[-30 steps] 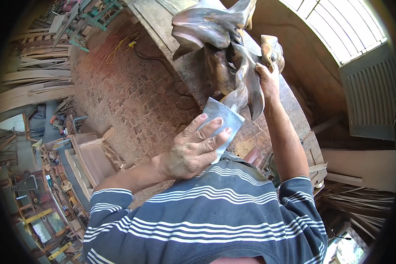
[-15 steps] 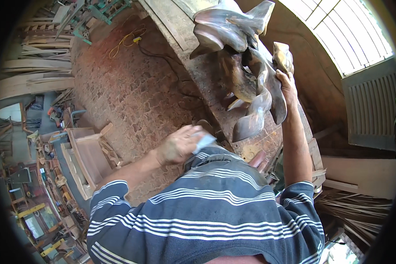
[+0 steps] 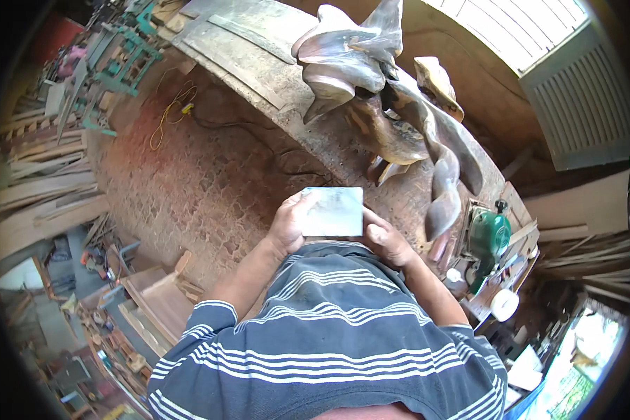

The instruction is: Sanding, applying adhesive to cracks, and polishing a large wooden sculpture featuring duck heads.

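Observation:
In front of my waist I hold a pale, whitish rectangular sheet [image 3: 334,212] that looks like sandpaper. My left hand [image 3: 287,224] grips its left edge, with the thumb lying over the face. At the sheet's right edge is my right hand [image 3: 386,239], its fingers closed on it and partly hidden behind. Beyond my hands a carved wooden sculpture [image 3: 350,59] with twisting, leaf-like forms stands on the workbench [image 3: 294,115]. Its long spiral part [image 3: 442,164] hangs down toward me, and neither hand touches it.
To the right sits a green power tool [image 3: 488,234] near a round white object [image 3: 505,304]. A yellow cord [image 3: 162,129] lies on the brick floor. Wood planks [image 3: 45,175] are stacked at left, above a cluttered tool area [image 3: 94,329]. A louvred shutter [image 3: 581,98] stands at far right.
My right hand has let go of the sculpture and come down to the sheet. The left hand has brought the sheet up slightly, now face-on between both hands. The view has shifted right.

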`<state>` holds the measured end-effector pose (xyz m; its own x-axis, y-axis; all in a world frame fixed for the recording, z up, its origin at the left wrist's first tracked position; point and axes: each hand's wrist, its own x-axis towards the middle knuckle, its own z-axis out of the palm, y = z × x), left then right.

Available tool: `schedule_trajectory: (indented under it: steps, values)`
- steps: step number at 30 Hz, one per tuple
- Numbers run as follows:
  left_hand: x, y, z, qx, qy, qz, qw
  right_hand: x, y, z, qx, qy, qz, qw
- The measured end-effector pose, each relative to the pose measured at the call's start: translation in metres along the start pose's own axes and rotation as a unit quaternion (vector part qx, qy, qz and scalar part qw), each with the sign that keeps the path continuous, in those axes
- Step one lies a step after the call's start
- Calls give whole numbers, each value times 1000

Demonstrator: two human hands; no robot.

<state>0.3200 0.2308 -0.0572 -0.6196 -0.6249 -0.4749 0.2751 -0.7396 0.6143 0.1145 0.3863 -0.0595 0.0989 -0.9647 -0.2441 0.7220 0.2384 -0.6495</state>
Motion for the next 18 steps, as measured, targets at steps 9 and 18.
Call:
schedule_trajectory:
  steps: [9,18]
  values:
    - [20,117,-41,238,-89,-112,961,102,59,81,7,78,-13,997]
    - [88,199,-3,712,-262,28,650,120,46,69,63,216,-105,969]
